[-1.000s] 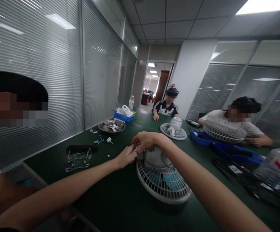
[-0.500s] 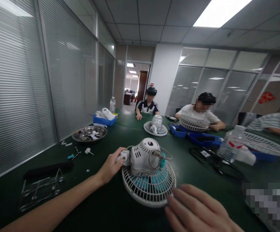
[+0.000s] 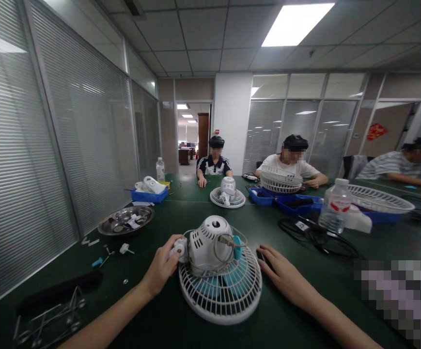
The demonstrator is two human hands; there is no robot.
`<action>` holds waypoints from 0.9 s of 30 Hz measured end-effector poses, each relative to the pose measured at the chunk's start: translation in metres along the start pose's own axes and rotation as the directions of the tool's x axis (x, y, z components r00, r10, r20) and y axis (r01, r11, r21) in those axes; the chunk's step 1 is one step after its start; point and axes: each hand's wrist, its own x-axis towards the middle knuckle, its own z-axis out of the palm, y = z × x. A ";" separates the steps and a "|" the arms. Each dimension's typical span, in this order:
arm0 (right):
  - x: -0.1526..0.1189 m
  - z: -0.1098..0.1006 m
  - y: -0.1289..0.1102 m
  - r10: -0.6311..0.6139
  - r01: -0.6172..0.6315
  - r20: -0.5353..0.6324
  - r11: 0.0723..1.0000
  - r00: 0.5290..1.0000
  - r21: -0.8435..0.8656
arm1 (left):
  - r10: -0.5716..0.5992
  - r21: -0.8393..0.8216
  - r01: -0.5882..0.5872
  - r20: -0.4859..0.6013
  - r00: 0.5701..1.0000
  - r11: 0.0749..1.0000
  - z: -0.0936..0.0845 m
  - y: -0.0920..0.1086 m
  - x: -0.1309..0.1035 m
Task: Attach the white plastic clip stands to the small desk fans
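Two bare hands flank one of two white plastic fans on a smooth dark green table (image 3: 286,327): this nearer fan (image 3: 210,249) lies at the front centre, its vented, dome-like motor housing above a round ribbed guard with teal blades visible through it. The left hand (image 3: 163,266) pinches a knobbly white joint (image 3: 179,249) on the housing's side, while the right hand (image 3: 279,271) lies beside the guard, fingers slightly parted; whether they grip anything cannot be told. Around them are one shiny metal bowl (image 3: 104,227), two clear plastic bottles (image 3: 160,170) and three seated people.
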 end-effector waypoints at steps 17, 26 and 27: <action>0.003 0.007 0.002 -0.068 0.068 0.001 0.993 0.998 -0.094 | 0.026 0.072 -0.024 -0.018 1.000 0.997 0.000 0.000 -0.002; 0.008 0.013 0.013 -0.131 0.128 -0.019 0.986 0.991 -0.110 | 0.026 0.045 -0.024 -0.037 0.999 0.999 0.000 -0.002 -0.005; 0.008 0.014 0.014 -0.137 0.133 -0.024 0.985 0.990 -0.113 | 0.031 0.047 -0.030 -0.035 0.999 0.998 0.000 -0.002 -0.005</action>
